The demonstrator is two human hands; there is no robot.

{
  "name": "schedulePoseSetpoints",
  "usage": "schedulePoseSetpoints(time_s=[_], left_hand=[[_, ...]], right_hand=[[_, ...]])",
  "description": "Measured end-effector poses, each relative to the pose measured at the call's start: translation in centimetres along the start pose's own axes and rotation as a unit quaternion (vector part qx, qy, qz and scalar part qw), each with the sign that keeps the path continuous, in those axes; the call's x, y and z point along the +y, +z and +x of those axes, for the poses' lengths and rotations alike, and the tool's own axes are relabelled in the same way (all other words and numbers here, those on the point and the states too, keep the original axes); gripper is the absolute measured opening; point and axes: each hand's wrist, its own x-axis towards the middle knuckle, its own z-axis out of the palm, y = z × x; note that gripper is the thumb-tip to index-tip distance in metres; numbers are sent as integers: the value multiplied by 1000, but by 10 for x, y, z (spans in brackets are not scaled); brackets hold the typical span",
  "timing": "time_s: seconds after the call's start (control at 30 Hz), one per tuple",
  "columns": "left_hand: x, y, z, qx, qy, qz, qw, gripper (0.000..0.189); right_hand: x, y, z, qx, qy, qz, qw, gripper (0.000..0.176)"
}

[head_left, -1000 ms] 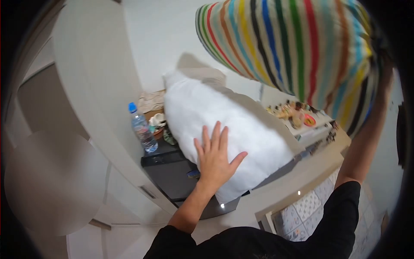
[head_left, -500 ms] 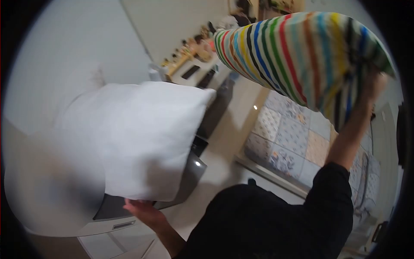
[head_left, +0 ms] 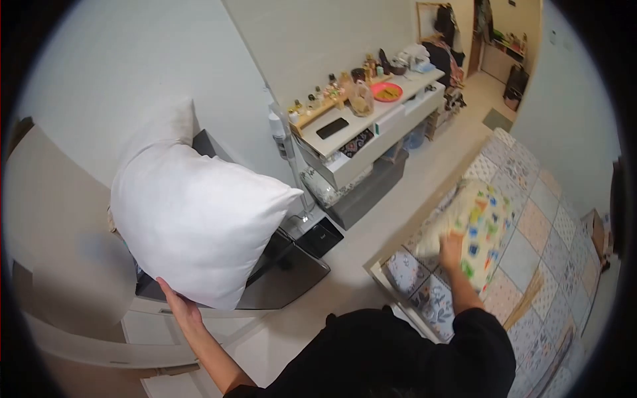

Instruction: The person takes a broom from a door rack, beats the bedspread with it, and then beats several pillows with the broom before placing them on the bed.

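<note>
A plump white pillow (head_left: 192,212) fills the left side, tilted over a dark grey surface. My left hand (head_left: 180,308) holds it at its lower edge, the thumb stretched up along the near side and the other fingers partly hidden beneath it. On the right, a cream pillow with green, blue and orange prints (head_left: 479,229) lies on the bed. My right hand (head_left: 451,247) is closed on its near left end; the fingertips are hard to make out. Under that pillow spreads a patchwork bedcover (head_left: 531,229).
A white dressing table (head_left: 345,136) along the wall carries bottles, a phone (head_left: 332,128) and a pink plate (head_left: 386,91). A stick vacuum (head_left: 282,136) stands beside it. Between the dark-topped furniture and the bed runs a pale floor (head_left: 358,265). A blurred pale shape (head_left: 66,232) covers the far left.
My right hand has come down from the upper right, where it held up a striped pillow, to the bed; a printed pillow surface now shows there. The white pillow stays by my left hand.
</note>
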Motion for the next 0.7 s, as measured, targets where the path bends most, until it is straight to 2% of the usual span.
schedulePoseSetpoints(time_s=[0.03,0.07,0.1,0.13,0.2,0.27,0.3,0.33,0.37,0.43,0.47,0.5,0.53,0.6,0.63,0.67,0.7], left_hand=[[0,1,-2,9,-18,-2,1000,82],[1,1,-4,17,-36,-2,999,81],[3,0,-3,21,-24,-4,999,81],[1,-1,-4,10,-4,-1,1000,79],[-6,-4,0,5,18,-4,1000,77],[-11,-19,4,-17,1,-52,999,72],[-19,-28,10,2,3,-45,999,67],[-18,-27,9,13,-3,-45,999,61],[-23,-33,12,5,11,-44,999,55],[-31,-37,9,-12,41,-43,998,49],[-41,-41,10,-18,63,-35,997,47],[-50,-45,10,-26,84,-26,996,46],[-55,-44,3,-32,87,-18,996,46],[-74,-45,-4,-33,83,43,995,49],[-82,-43,-12,-18,23,72,997,52],[-80,-37,-24,-32,20,84,996,53],[-79,-32,-34,-45,17,95,994,54]], right_hand=[[11,43,-34,-113,49,-49,991,37],[21,88,-55,-355,165,31,920,45],[30,151,-90,-304,87,80,945,43],[-12,73,-51,-371,197,214,882,42],[-35,99,-8,-234,90,272,929,37],[-89,57,86,-116,56,403,906,32],[-133,-18,138,-79,41,450,889,31],[-160,-30,192,-17,-61,507,860,32],[-200,-85,234,-8,-77,504,860,32],[-289,-197,291,-14,-151,566,810,32],[-334,-241,309,-1,-227,544,808,37],[-382,-282,321,-20,-271,513,814,44],[-426,-317,330,15,-341,462,819,60],[-518,-361,356,-29,-365,403,838,83],[-562,-374,370,-81,-340,380,856,91],[-601,-380,379,-133,-313,355,871,99],[-628,-386,381,-128,-330,350,867,99]])
